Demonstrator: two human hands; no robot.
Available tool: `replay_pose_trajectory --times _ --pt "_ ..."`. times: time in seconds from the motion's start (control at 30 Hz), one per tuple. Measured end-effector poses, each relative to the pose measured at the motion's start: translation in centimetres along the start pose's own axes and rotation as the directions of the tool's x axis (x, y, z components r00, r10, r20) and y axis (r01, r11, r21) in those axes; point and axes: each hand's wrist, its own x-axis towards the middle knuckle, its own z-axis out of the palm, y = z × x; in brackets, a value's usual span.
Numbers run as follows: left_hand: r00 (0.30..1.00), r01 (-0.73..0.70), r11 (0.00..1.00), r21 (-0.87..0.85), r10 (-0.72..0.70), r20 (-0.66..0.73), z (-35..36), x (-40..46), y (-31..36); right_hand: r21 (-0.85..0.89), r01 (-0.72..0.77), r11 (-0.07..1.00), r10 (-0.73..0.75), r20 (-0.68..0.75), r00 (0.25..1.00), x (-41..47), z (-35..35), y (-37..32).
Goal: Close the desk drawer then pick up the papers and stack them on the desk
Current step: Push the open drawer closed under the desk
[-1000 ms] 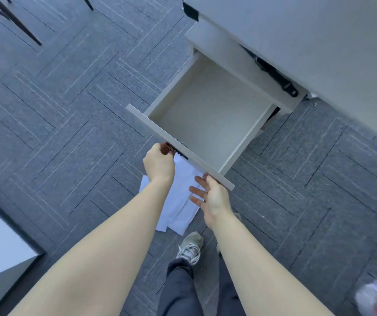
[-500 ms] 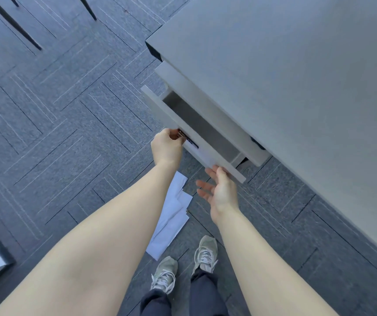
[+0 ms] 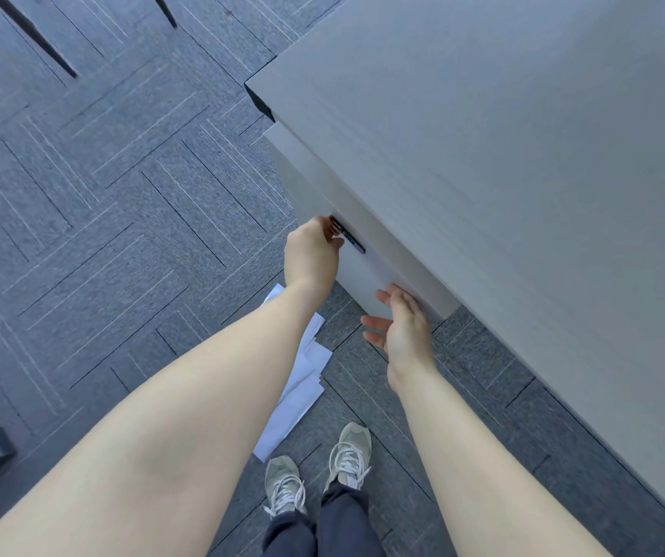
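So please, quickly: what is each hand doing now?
Left hand: closed on the drawer handle.
Right hand: open, holding nothing, fingers at the drawer front.

Bare forearms, dark trousers, grey laced sneakers.

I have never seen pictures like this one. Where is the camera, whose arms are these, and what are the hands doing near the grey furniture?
The camera sits on a person's head and looks down, so the two bare arms are that person's own. The left hand is at the dark handle of the drawer, which looks pushed in under the grey desk. The right hand is open, its fingertips at the drawer front, holding nothing. White papers lie on the carpet, partly hidden by the left arm, near the person's shoes.
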Motion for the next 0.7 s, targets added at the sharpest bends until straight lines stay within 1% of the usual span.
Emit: replay_pose_trajectory --times 0.07,0.13,0.27,0.33,0.4,0.47,0.5,0.57,0.63,0.7 --pt "0.998 -0.066 0.99 0.126 0.065 0.007 0.0 0.3 -0.4 -0.028 0.006 1.0 -0.006 0.003 1.0 -0.1 -0.2 -0.3" --pt "0.994 -0.113 0.97 0.213 0.111 0.024 0.0 0.7 -0.5 -0.041 0.018 0.999 -0.018 0.003 1.0 0.0 -0.3 -0.5" --pt "0.985 -0.172 0.939 0.297 0.161 0.063 0.0 0.7 -0.5 -0.043 0.021 0.999 -0.02 0.011 1.0 0.1 -0.3 -0.3" --pt "0.988 -0.151 0.957 0.249 0.136 0.075 0.0 0.8 -0.7 -0.036 0.017 0.999 -0.016 0.011 1.0 0.1 -0.2 -0.2" --pt "0.99 -0.083 0.994 0.074 0.074 0.119 0.1 1.3 -1.3 -0.03 0.02 0.999 -0.02 0.011 1.0 0.3 -0.1 -0.2" --pt "0.984 -0.003 0.997 -0.081 0.018 0.18 0.2 1.8 -1.6 -0.036 0.031 0.999 -0.03 0.022 0.999 0.5 0.0 -0.3" --pt "0.979 0.016 0.995 -0.101 0.005 0.205 0.2 1.8 -1.7 -0.049 0.036 0.998 -0.034 0.034 0.999 0.6 0.1 -0.3" --pt "0.967 0.043 0.997 -0.061 -0.026 0.253 0.1 0.9 -2.4 -0.119 0.028 0.993 -0.021 0.059 0.998 0.4 0.6 0.1" --pt "0.958 0.089 0.996 -0.026 -0.079 0.274 -0.5 -1.2 -4.7 -0.246 0.023 0.969 -0.001 0.086 0.996 -0.1 1.5 1.0" --pt "0.939 0.183 0.983 -0.033 -0.164 0.302 -2.0 -4.3 -8.8 -0.403 0.04 0.914 0.015 0.132 0.991 -0.6 3.2 2.2"
